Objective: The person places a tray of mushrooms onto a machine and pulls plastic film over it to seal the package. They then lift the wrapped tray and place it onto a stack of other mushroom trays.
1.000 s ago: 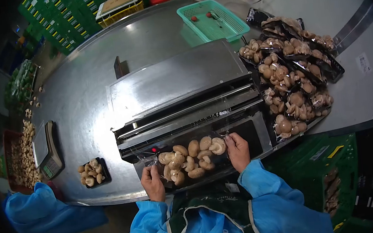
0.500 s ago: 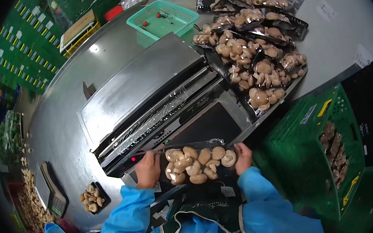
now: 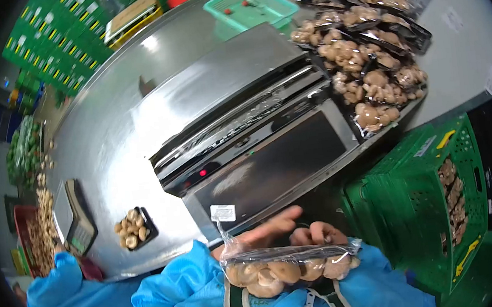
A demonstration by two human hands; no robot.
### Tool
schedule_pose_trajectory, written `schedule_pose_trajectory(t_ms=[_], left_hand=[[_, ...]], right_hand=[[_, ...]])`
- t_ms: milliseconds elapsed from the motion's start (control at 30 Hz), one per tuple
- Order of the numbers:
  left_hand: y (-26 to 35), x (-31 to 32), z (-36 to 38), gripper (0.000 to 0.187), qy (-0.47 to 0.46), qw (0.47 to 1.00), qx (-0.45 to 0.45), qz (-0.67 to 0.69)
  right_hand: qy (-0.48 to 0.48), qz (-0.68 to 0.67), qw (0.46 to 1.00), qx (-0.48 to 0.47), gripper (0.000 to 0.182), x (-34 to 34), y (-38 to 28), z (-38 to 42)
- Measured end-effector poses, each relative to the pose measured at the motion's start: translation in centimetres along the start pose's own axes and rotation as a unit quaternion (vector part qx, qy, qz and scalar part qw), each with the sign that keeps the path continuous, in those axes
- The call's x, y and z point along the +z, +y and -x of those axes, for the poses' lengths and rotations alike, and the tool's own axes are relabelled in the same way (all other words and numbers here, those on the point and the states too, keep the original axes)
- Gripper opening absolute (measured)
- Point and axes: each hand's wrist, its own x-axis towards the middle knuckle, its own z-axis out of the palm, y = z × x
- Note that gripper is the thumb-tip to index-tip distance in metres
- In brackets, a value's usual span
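A film-wrapped tray of mushrooms (image 3: 268, 277) is tipped on its side close to my chest, with loose clear film bunched at its left end. My left hand (image 3: 266, 229) is behind the tray at its underside, fingers stretched to the right and the thumb hidden. Beside it, my right hand (image 3: 319, 234) has curled fingers at the back of the same tray, its palm out of sight. Just beyond both hands lies the wrapping machine (image 3: 276, 156), with a dark flat plate, a film roll and a lit red light. A white label (image 3: 223, 213) rests on its front edge.
Wrapped mushroom packs (image 3: 368, 62) are piled right of the machine. An unwrapped mushroom tray (image 3: 132, 228) and a scale (image 3: 78, 228) stand at left, near another person's blue sleeve (image 3: 81, 296). Green crates (image 3: 406, 190) stand at right; a turquoise basket (image 3: 252, 9) sits behind.
The tray has come off the machine's front toward my chest and tipped onto its side. My hands have moved from its two ends to its underside. The view has shifted.
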Motion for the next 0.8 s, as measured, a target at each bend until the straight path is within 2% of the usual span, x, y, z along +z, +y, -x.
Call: schedule_pose_trajectory(t_ms=[67,100,133,200,233,300,333,367,400,467,533,600,667,700,733,767,800], left_hand=[[0.2,1.0,1.1,0.029,-0.041,0.999,-0.013,-0.003],[0.2,1.1,1.9,0.03,-0.047,0.999,-0.014,-0.005],[0.3,1.3,2.6,0.031,-0.05,0.999,-0.014,-0.008],[0.4,1.7,3.6,0.033,-0.049,0.999,-0.01,-0.014],[0.6,1.8,3.9,0.034,-0.043,0.999,-0.006,-0.02],[0.3,2.2,4.4,0.036,-0.023,1.0,-0.001,-0.019],[0.1,2.0,4.4,0.037,-0.009,1.0,0.0,-0.021],[0.1,1.9,4.4,0.038,0.009,1.0,0.001,-0.023],[0.2,1.8,4.4,0.04,0.025,0.999,0.002,-0.022],[0.5,1.5,4.6,0.042,0.086,0.996,0.013,-0.013],[1.1,1.1,5.0,0.044,0.16,0.986,0.041,0.008],[2.1,0.5,4.9,0.046,0.242,0.967,0.073,0.023],[2.0,-1.6,4.9,0.049,0.346,0.929,0.127,0.028],[5.1,2.0,3.4,0.058,0.414,0.861,0.223,0.194],[6.4,1.9,3.4,0.068,0.213,0.924,0.309,0.075],[7.1,1.1,3.3,0.068,0.193,0.94,0.277,0.048],[7.1,0.5,2.8,0.069,0.211,0.953,0.215,0.028]], right_hand=[[0.037,0.204,0.969,0.135,0.012,-0.1,-3.2,0.1],[0.034,0.406,0.894,0.185,0.006,0.2,-5.7,-1.0],[0.027,0.591,0.776,0.22,0.011,1.3,-7.7,-2.8],[0.122,0.542,0.831,0.04,0.037,6.1,-9.0,-7.4],[-0.012,0.63,0.775,0.047,0.046,8.7,-8.7,-10.2],[-0.229,0.654,0.697,0.185,0.063,11.0,-4.5,-13.5],[-0.272,0.615,0.691,0.267,0.067,11.2,-3.1,-13.8],[-0.308,0.574,0.673,0.349,0.072,11.4,-1.7,-14.2],[-0.309,0.553,0.674,0.38,0.074,11.0,-1.7,-14.1],[-0.293,0.574,0.666,0.376,0.083,8.3,-4.2,-12.1],[-0.208,0.519,0.722,0.407,0.084,5.8,-6.8,-9.3],[-0.061,0.458,0.788,0.407,0.075,3.6,-8.3,-5.3],[0.1,0.304,0.901,0.292,0.068,1.7,-6.6,-1.9],[0.188,0.284,0.9,0.271,0.062,-0.3,-5.4,-0.3],[0.272,0.261,0.892,0.25,0.058,-3.0,-4.5,0.5],[0.235,0.136,0.948,0.166,0.049,-3.4,-4.2,-0.1],[0.181,-0.007,0.979,0.095,0.042,-3.7,-3.8,-0.8]])
